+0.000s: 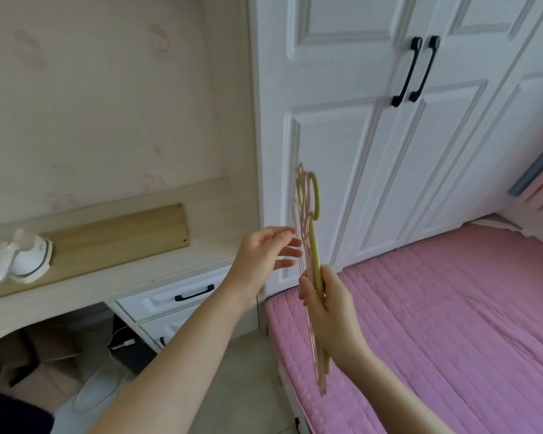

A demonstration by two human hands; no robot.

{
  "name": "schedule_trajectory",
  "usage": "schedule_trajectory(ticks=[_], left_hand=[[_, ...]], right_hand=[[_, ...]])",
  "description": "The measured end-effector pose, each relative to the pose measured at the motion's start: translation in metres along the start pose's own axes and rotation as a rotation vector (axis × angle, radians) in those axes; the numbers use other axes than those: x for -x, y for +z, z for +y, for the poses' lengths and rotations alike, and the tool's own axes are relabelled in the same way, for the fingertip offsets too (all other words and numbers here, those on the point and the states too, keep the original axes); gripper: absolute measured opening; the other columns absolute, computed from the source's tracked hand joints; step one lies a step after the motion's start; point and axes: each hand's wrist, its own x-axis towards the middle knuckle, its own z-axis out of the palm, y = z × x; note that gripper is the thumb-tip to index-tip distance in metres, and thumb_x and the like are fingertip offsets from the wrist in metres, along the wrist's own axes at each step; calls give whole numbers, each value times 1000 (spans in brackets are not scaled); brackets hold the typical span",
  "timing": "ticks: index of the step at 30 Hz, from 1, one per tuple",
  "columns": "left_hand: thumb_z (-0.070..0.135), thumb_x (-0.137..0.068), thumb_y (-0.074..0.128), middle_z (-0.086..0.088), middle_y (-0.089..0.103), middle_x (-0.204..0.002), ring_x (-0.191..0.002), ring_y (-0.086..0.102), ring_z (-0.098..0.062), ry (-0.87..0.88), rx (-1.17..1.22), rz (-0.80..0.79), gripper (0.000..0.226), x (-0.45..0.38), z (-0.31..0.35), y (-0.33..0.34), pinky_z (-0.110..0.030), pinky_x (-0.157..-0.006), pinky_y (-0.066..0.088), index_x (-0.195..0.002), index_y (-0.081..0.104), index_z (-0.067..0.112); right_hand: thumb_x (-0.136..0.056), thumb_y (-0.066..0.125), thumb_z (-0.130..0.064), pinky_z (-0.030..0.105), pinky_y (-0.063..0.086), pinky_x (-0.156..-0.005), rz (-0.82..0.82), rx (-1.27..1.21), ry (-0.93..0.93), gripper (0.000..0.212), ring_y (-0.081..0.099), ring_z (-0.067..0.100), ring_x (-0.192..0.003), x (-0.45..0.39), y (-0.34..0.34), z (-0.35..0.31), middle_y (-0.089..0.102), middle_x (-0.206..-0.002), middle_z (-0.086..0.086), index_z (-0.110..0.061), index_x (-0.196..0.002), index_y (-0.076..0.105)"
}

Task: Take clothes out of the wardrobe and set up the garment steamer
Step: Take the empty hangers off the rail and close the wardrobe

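Head view: right hand (pixel 326 305) grip clamped around hangers (pixel 311 245); left hand (pixel 265 255) fingers apart beside them.

Smooth, probably plastic hangers (pixel 312 245); quilted cloth bedcover (pixel 452 308); painted wardrobe (pixel 389 136).

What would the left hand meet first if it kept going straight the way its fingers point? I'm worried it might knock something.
Probably the bunch of hangers held by the right hand; the left hand fingertips look nearly on them, though depth is unclear.
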Motion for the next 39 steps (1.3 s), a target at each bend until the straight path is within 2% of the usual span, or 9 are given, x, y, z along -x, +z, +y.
schedule_trajectory(ticks=[11,15,20,23,27,31,34,37,39], left_hand=[[23,-84,72,-21,69,-106,-92,69,-33,-225,164,174,43,79,-27,-105,-46,-88,56,-119,55,4],[17,-81,76,-17,67,-107,-92,72,-31,-245,247,342,51,89,-30,-134,-46,-85,57,-122,50,4],[14,-83,73,-19,62,-101,-88,69,-30,-220,350,495,43,87,-33,-157,-45,-78,60,-117,52,-2],[8,-86,69,-16,58,-90,-83,65,-28,-186,426,578,21,76,-32,-166,-45,-76,60,-101,55,3],[7,-91,62,-15,62,-95,-86,68,-29,-177,489,691,19,52,-32,-178,-36,-68,60,-108,57,1],[7,-92,60,-13,65,-99,-89,68,-28,-174,546,757,6,17,-30,-190,-34,-70,55,-97,58,6],[10,-93,60,-12,67,-109,-98,68,-29,-170,599,771,11,-13,-30,-201,-28,-60,47,-104,59,7],[12,-94,59,-10,67,-110,-92,67,-26,-133,623,737,16,-40,-29,-212,-23,-49,42,-109,57,8],[13,-94,58,-9,69,-106,-88,66,-25,-123,619,726,18,-56,-29,-220,-22,-47,41,-111,59,8]], right_hand=[[-97,51,-18,18,40,-56,-336,-19,-28,15,49,0,-58,65,101,-13,55,-65,-8,-12,-83,51],[-98,49,-18,27,46,-59,-482,38,-85,12,54,9,-57,72,130,-18,61,-68,7,-14,-86,49],[-99,45,-24,34,50,-54,-597,165,-172,5,55,16,-47,61,161,-15,62,-66,3,-25,-95,45],[-99,45,-25,36,48,-52,-621,262,-253,14,49,10,-45,43,179,-9,62,-66,1,-18,-111,47],[-98,46,-24,43,50,-56,-646,335,-350,18,55,26,-55,12,199,-2,63,-68,8,-17,-114,45],[-97,50,-23,38,51,-61,-667,328,-400,17,60,29,-64,-28,213,0,66,-75,7,-15,-111,49],[-97,51,-30,37,48,-62,-681,289,-440,14,58,24,-67,-63,220,-1,66,-82,3,-16,-99,54],[-99,47,-27,24,46,-64,-652,168,-404,19,56,11,-74,-102,225,-3,61,-85,-4,-15,-93,61],[-98,47,-19,14,42,-64,-529,110,-326,16,56,6,-78,-131,227,-3,61,-88,-5,-13,-94,62]])
